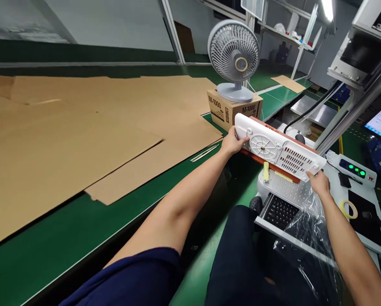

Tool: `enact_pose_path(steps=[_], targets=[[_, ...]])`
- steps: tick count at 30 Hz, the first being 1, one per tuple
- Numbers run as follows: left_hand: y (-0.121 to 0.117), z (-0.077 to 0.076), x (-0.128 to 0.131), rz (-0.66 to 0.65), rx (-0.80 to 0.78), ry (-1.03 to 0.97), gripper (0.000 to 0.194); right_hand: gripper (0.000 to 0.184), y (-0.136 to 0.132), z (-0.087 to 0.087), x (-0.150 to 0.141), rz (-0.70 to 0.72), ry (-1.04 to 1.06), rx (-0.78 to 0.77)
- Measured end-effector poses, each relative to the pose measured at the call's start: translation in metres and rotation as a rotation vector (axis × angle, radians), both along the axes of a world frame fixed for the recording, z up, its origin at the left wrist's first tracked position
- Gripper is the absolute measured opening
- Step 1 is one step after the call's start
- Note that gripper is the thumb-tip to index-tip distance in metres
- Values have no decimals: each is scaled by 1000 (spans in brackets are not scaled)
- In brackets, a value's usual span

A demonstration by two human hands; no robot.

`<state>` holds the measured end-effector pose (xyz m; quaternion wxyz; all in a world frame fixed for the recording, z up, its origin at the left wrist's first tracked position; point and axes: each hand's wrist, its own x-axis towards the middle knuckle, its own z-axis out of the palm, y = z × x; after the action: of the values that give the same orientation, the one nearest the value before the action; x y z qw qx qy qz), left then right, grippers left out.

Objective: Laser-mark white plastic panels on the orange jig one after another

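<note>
Currently, a white plastic panel (267, 146), marked by a round grille and rows of slotted vents, is held up at a tilt by both hands. Its near-left end is gripped by the left hand (231, 142), with the fingers closed around the edge and partly hidden behind it. Its right end is held by the right hand (319, 183), closed on the lower edge in the same way. An orange-red backing (249, 156) is seen along the panel's underside, and yellow tape strips (266, 171) hang from its lower edge. Directly below the panel, a perforated white plate (286, 180) is seen, with a black keyboard (280, 211) and a transparent plastic sheet (308, 229) nearer the wearer. Beyond the panel, a cardboard box marked M-1000 (231, 109) stands with a grey desk fan (234, 55) on top. Left of the panel, flat cardboard sheets (82, 140) are spread over a green-topped bench (66, 229). Right of the panel, a control unit with green lights (351, 169) and a roll of yellow tape (349, 209) are placed.
</note>
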<state>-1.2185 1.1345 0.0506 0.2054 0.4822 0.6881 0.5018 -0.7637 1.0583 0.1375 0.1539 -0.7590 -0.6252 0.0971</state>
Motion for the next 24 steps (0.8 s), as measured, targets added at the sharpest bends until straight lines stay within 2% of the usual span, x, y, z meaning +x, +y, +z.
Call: enact_pose_path(steps=[2,4,6,8,10,12,14,17,19,21,24], targets=[[-16,-10,11,11,-6,-10,105,53,-17,7,6,-5,20,-8],[-42,-28,25,3,-22,-10,102,48,-48,18,18,23,63,-18],[-76,-55,40,-27,-57,-1,89,43,-91,32,37,82,166,-28],[-114,-85,55,-41,-138,28,78,51,-141,47,63,107,306,-37],[-150,-114,72,-50,-243,67,67,60,-191,58,94,44,373,-45],[-182,-139,92,-82,-328,103,55,64,-235,56,130,-47,383,-32],[-206,-158,114,-142,-390,145,46,63,-269,39,163,-135,378,-21],[-232,-176,150,-248,-467,243,38,52,-304,-11,193,-209,338,-44],[-244,-184,170,-321,-496,334,34,44,-318,-47,192,-223,279,-74],[-254,-188,182,-389,-502,432,31,37,-324,-74,178,-227,233,-90],[-263,-192,189,-442,-509,541,36,31,-315,-98,153,-208,229,-67]])
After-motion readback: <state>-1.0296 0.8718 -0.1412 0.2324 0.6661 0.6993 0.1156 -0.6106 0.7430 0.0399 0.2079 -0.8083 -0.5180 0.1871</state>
